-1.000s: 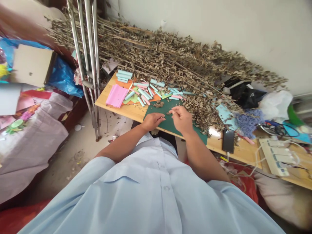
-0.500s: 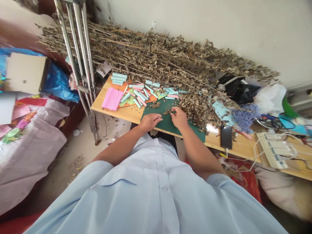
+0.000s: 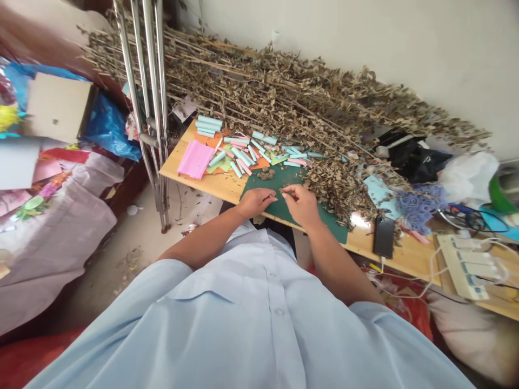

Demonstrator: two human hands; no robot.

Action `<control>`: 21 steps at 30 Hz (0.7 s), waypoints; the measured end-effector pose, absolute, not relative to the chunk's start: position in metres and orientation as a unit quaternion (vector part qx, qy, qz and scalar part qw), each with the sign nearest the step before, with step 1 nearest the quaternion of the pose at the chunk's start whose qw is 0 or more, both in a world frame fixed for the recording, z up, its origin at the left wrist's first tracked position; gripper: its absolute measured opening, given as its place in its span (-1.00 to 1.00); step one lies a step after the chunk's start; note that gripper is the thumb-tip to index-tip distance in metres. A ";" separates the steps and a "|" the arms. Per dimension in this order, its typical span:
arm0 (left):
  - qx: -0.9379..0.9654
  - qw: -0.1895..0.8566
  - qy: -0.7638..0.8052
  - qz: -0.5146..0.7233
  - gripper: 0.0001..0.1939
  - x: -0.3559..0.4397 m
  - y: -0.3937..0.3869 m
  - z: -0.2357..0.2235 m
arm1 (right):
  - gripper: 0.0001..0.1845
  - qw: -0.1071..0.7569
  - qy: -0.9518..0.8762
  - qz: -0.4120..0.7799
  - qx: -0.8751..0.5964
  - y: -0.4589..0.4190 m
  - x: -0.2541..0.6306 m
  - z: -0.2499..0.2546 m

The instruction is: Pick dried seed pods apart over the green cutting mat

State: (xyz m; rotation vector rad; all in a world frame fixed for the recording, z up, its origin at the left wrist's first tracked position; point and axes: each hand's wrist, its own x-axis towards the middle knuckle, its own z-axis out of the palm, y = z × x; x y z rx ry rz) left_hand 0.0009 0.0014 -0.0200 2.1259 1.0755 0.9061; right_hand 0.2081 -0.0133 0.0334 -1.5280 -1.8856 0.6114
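Over the near edge of a green cutting mat (image 3: pixel 284 213), my left hand (image 3: pixel 254 203) is closed, thumb and fingers pinching a small bit of dried leaf. Close by on its right, my right hand (image 3: pixel 303 205) has its fingertips pinched on crumbled dried leaf. The two hands' fingertips are a small gap apart. Beyond them on the mat lies a small clump of dried leaf (image 3: pixel 266 173). A larger heap of crumbled dried leaves (image 3: pixel 334 186) covers the mat's right part. Blue and pink paper rolls (image 3: pixel 243 156) are scattered beyond the mat's far left side.
Long dried leafy stalks (image 3: pixel 259 81) lie along the wall. Metal crutches (image 3: pixel 148 102) stand at the table's left end. A pink paper stack (image 3: pixel 196 160) lies on the wooden table (image 3: pixel 227 183). To the right are a phone (image 3: pixel 383 236), blue yarn (image 3: pixel 421 208) and a power strip (image 3: pixel 462 267).
My right hand has moved left and nearer to me, off the mat's middle, with dried leaf at its fingertips. My left hand stays pinched. The whole view has shifted slightly.
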 end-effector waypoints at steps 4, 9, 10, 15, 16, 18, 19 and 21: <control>0.799 0.290 0.395 0.348 -0.70 0.000 0.001 -0.020 | -0.83 0.303 -0.769 0.206 -0.524 -0.025 0.191 0.048; 0.803 0.288 0.394 0.342 -0.67 0.000 0.000 -0.018 | -0.81 0.273 -0.806 0.183 -0.492 -0.022 0.185 0.056; 0.803 0.287 0.393 0.343 -0.67 0.000 0.000 -0.018 | -0.81 0.266 -0.815 0.179 -0.483 -0.021 0.185 0.058; 0.804 0.282 0.390 0.350 -0.65 0.001 0.001 -0.020 | -0.76 0.206 -0.846 0.162 -0.464 -0.018 0.187 0.068; 0.804 0.280 0.389 0.352 -0.66 0.001 0.001 -0.020 | -0.76 0.194 -0.849 0.159 -0.465 -0.017 0.187 0.071; 0.806 0.277 0.387 0.352 -0.67 0.001 0.000 -0.021 | -0.79 0.176 -0.849 0.160 -0.471 -0.017 0.185 0.076; 0.806 0.276 0.387 0.351 -0.68 0.001 0.000 -0.021 | -0.81 0.172 -0.846 0.163 -0.477 -0.016 0.183 0.078; 0.808 0.274 0.388 0.348 -0.68 0.000 0.000 -0.021 | -0.86 0.172 -0.839 0.165 -0.490 -0.016 0.179 0.081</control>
